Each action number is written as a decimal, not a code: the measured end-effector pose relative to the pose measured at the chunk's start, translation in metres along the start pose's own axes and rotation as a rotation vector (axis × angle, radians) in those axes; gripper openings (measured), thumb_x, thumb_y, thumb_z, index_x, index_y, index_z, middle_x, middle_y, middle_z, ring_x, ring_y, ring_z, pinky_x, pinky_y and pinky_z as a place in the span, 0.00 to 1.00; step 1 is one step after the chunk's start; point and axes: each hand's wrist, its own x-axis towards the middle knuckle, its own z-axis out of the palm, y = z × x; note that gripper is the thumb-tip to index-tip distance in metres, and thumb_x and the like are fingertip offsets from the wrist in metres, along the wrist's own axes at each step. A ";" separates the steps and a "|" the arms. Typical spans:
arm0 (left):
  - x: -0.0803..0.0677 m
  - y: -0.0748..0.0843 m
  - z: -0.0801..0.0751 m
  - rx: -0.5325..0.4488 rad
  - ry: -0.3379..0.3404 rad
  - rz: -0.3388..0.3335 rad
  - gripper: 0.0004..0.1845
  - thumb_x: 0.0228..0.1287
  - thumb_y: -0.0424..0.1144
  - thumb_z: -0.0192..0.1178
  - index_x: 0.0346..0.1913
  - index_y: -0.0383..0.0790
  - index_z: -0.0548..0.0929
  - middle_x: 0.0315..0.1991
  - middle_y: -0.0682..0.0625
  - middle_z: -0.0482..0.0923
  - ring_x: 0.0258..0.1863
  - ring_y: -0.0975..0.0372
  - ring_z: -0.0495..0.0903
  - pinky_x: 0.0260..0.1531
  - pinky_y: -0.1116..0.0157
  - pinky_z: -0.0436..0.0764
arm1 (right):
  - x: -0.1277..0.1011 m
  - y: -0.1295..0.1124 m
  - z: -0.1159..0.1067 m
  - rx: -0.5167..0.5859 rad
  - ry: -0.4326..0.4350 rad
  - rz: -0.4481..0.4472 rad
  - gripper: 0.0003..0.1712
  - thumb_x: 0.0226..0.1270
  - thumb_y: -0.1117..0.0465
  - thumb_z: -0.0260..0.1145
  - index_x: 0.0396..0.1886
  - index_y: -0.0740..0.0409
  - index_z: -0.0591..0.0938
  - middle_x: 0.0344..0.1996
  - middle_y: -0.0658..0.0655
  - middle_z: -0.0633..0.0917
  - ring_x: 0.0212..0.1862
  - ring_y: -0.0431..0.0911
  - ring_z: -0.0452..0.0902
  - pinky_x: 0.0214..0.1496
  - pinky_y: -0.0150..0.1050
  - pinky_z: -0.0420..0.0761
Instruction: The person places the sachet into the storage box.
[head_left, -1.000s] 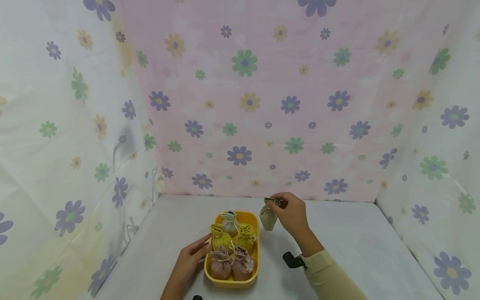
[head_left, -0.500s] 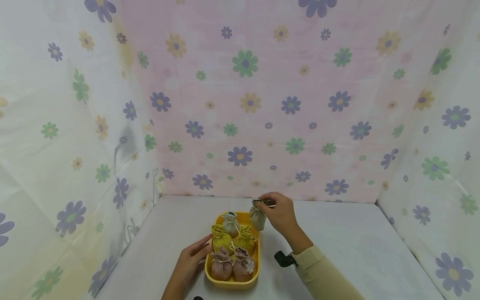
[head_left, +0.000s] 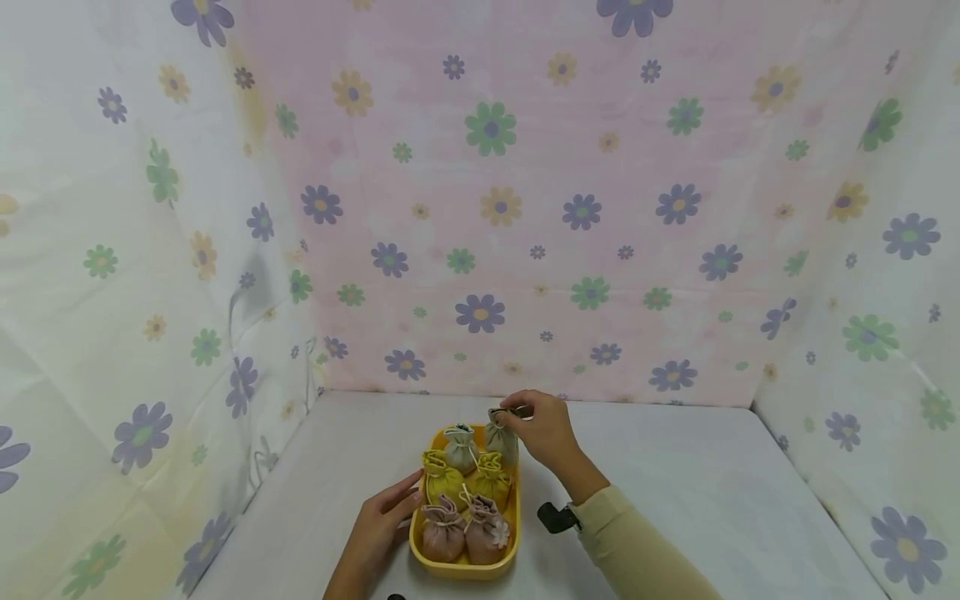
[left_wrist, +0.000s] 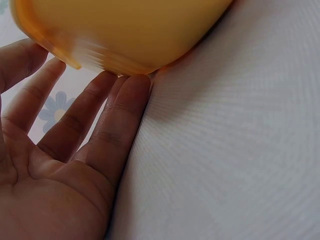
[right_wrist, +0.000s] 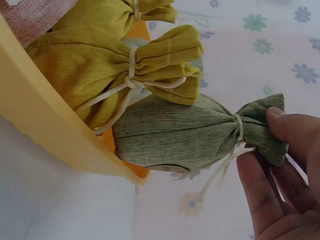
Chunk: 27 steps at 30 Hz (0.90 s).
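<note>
Green drawstring pouch [right_wrist: 185, 137] going into the yellow tray [head_left: 462, 569].
Your right hand [head_left: 546, 430] pinches its tied neck; lower, then let go. Your flat left hand [head_left: 380, 522] steadies the tray's side.

- right hand [right_wrist: 280, 185] pinches the tied neck of a grey-green pouch [right_wrist: 185, 137], cord dangling loose below
- pouch lies sideways over the yellow tray [right_wrist: 45, 132] edge
- mustard pouch [right_wrist: 115, 70] sits right against it, another one behind
</note>
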 end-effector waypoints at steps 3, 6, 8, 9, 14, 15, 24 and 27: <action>-0.001 0.000 0.000 -0.002 0.000 -0.002 0.32 0.67 0.53 0.70 0.71 0.46 0.79 0.64 0.39 0.81 0.54 0.59 0.84 0.48 0.57 0.90 | -0.001 0.002 0.004 -0.022 -0.021 -0.009 0.05 0.65 0.56 0.77 0.39 0.43 0.89 0.40 0.46 0.90 0.41 0.43 0.88 0.35 0.33 0.87; -0.002 0.001 0.001 -0.002 0.002 -0.004 0.31 0.67 0.53 0.70 0.70 0.47 0.79 0.66 0.38 0.80 0.55 0.59 0.84 0.48 0.57 0.90 | -0.001 0.003 0.007 -0.027 -0.026 -0.010 0.05 0.65 0.56 0.77 0.39 0.42 0.89 0.39 0.46 0.90 0.41 0.43 0.88 0.35 0.33 0.87; -0.002 0.001 0.001 0.001 0.006 -0.006 0.31 0.67 0.53 0.70 0.70 0.47 0.79 0.66 0.38 0.79 0.54 0.59 0.84 0.48 0.57 0.90 | 0.000 0.003 0.009 -0.029 -0.024 -0.006 0.05 0.65 0.56 0.77 0.39 0.42 0.89 0.40 0.46 0.90 0.41 0.43 0.88 0.36 0.33 0.87; -0.001 0.001 0.001 0.001 0.008 -0.006 0.31 0.67 0.53 0.70 0.70 0.47 0.79 0.66 0.37 0.79 0.54 0.59 0.84 0.48 0.57 0.90 | 0.000 0.003 0.010 -0.030 -0.025 -0.003 0.05 0.65 0.56 0.77 0.39 0.42 0.89 0.40 0.46 0.90 0.41 0.43 0.88 0.36 0.33 0.87; -0.001 0.002 0.000 0.002 0.007 -0.009 0.32 0.66 0.53 0.70 0.70 0.47 0.79 0.67 0.37 0.78 0.54 0.59 0.84 0.47 0.57 0.90 | 0.002 0.004 0.013 -0.032 -0.033 0.009 0.05 0.65 0.58 0.77 0.39 0.42 0.89 0.41 0.47 0.89 0.43 0.43 0.89 0.38 0.34 0.89; -0.002 0.002 0.000 0.001 0.006 -0.011 0.32 0.66 0.53 0.70 0.70 0.47 0.79 0.67 0.36 0.78 0.54 0.59 0.84 0.48 0.56 0.90 | 0.003 0.004 0.014 -0.031 -0.035 0.009 0.05 0.65 0.58 0.76 0.39 0.43 0.89 0.42 0.47 0.89 0.43 0.43 0.89 0.39 0.34 0.89; -0.003 0.004 0.001 0.028 0.010 -0.013 0.32 0.66 0.55 0.69 0.70 0.48 0.79 0.66 0.38 0.79 0.55 0.59 0.84 0.48 0.57 0.90 | 0.002 0.008 0.018 -0.055 -0.046 -0.010 0.05 0.66 0.60 0.76 0.40 0.49 0.90 0.41 0.48 0.89 0.44 0.45 0.88 0.45 0.40 0.90; -0.002 0.003 0.001 0.030 0.022 -0.011 0.32 0.66 0.55 0.70 0.70 0.49 0.80 0.64 0.40 0.81 0.54 0.59 0.84 0.47 0.57 0.90 | 0.001 0.015 0.022 -0.087 -0.069 0.009 0.05 0.66 0.59 0.76 0.41 0.49 0.90 0.41 0.46 0.89 0.44 0.44 0.88 0.45 0.39 0.89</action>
